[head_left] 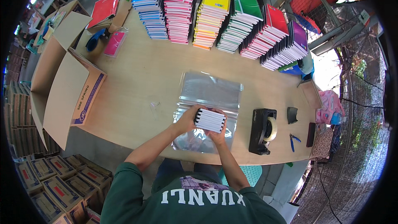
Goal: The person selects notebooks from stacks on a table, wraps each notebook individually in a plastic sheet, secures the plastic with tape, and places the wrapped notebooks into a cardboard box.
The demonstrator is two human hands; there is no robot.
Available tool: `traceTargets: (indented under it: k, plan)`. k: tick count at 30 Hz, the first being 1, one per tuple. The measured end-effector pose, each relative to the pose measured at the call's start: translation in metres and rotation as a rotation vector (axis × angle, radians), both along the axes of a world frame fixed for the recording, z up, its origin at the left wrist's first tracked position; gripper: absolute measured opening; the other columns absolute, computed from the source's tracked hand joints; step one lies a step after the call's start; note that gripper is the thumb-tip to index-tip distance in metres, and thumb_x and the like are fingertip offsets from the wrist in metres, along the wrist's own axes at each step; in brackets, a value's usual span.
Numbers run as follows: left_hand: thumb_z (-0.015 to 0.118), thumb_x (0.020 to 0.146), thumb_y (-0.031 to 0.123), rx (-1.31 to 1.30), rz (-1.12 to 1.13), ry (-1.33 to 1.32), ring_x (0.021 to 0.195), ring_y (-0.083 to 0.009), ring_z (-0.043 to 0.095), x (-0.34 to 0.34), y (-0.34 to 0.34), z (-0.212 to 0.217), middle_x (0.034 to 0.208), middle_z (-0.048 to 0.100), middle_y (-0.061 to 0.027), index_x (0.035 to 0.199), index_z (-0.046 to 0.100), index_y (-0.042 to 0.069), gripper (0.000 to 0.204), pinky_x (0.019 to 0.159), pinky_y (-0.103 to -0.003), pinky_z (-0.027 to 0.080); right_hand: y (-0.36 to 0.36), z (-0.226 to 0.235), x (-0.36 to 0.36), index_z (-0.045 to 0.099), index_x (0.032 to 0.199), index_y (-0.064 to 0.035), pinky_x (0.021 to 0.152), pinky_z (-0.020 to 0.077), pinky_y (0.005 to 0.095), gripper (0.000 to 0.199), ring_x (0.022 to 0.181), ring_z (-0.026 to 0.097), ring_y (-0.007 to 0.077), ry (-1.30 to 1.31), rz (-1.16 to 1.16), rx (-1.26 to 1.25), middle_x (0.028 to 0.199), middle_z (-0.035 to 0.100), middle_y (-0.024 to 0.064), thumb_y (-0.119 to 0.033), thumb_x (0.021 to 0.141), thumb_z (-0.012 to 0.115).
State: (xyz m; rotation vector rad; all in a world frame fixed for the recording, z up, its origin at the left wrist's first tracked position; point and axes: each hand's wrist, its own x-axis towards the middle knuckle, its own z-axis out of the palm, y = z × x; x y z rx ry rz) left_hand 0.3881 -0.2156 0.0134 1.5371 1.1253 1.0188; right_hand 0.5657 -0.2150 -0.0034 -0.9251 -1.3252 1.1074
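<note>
Between my two hands is a small stack of spiral notebooks [211, 121], held with its white page edges facing up and black binding at its left end. My left hand [188, 118] wraps the bound end, and my right hand [219, 136] grips the opposite end. The covers are hidden by my hands and the angle. Beneath the stack, clear plastic bags [211, 87] lie flat on the wooden table [132, 87], shiny and slightly creased.
Tall notebook piles line the far edge: blue [152, 23], pink [179, 20], yellow [210, 20], green [240, 25], red [265, 31], purple [286, 47]. Rightward are a tape dispenser [261, 135] and blue nippers [293, 141]. An open carton [68, 87] stands left; a pink packet [115, 44] lies behind it.
</note>
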Motion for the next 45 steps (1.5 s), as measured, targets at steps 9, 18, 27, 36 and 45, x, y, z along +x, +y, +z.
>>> traceTargets:
  k: [9, 18, 27, 36, 45]
  plan:
    - [0.091, 0.057, 0.031, -0.111, -0.040, -0.027, 0.121, -0.0380, 0.053, 0.012, -0.009, 0.058, 0.130, 0.054, -0.0215, 0.142, 0.037, 0.003, 0.104, 0.100, -0.047, 0.041, 0.004, 0.063, 0.033, 0.056, 0.121, 0.0028, 0.080, 0.0548, 0.0351, 0.084, 0.090, 0.067, 0.0228, -0.209, -0.054, -0.153, 0.102, 0.068, 0.0131, -0.036, 0.057, 0.095]
    - [0.087, 0.057, 0.045, 0.200, -0.096, 0.871, 0.142, -0.0364, 0.029, -0.088, 0.024, 0.034, 0.149, 0.041, -0.0091, 0.154, 0.015, 0.011, 0.125, 0.106, -0.073, 0.020, 0.103, 0.108, 0.023, 0.068, 0.109, 0.0023, 0.078, 0.0544, 0.0386, 0.082, 0.087, 0.070, 0.0300, -1.018, 0.582, -0.389, 0.095, 0.071, 0.0196, -0.058, 0.055, 0.084]
    - [0.086, 0.055, 0.051, 0.197, -0.156, 0.914, 0.144, -0.0338, 0.026, -0.098, 0.027, 0.027, 0.149, 0.044, -0.0022, 0.155, 0.004, 0.011, 0.135, 0.105, -0.076, 0.018, 0.142, 0.104, -0.039, 0.069, 0.106, -0.0010, 0.076, 0.0530, 0.0399, 0.078, 0.083, 0.069, 0.0345, -1.312, 0.864, -0.402, 0.092, 0.071, 0.0196, -0.061, 0.056, 0.081]
    - [0.085, 0.063, 0.036, 0.218, -0.116, 0.877, 0.143, -0.0352, 0.027, -0.093, 0.021, 0.041, 0.149, 0.041, -0.0102, 0.155, 0.009, 0.010, 0.122, 0.106, -0.072, 0.022, 0.133, 0.098, -0.021, 0.062, 0.109, -0.0054, 0.092, 0.0451, 0.0481, 0.079, 0.121, 0.049, 0.0369, -1.450, 0.633, 0.101, 0.129, 0.052, 0.0209, -0.064, 0.059, 0.081]
    - [0.059, 0.064, -0.005, -0.082, 0.273, 0.256, 0.121, -0.0383, 0.042, -0.031, -0.037, 0.003, 0.140, 0.034, -0.0195, 0.124, 0.060, 0.003, 0.061, 0.101, -0.047, 0.039, 0.005, 0.016, 0.061, 0.062, 0.107, 0.0045, 0.062, 0.0541, 0.0288, 0.055, 0.072, 0.062, 0.0140, -0.431, -0.093, -0.606, 0.082, 0.062, 0.0068, -0.049, 0.096, 0.057]
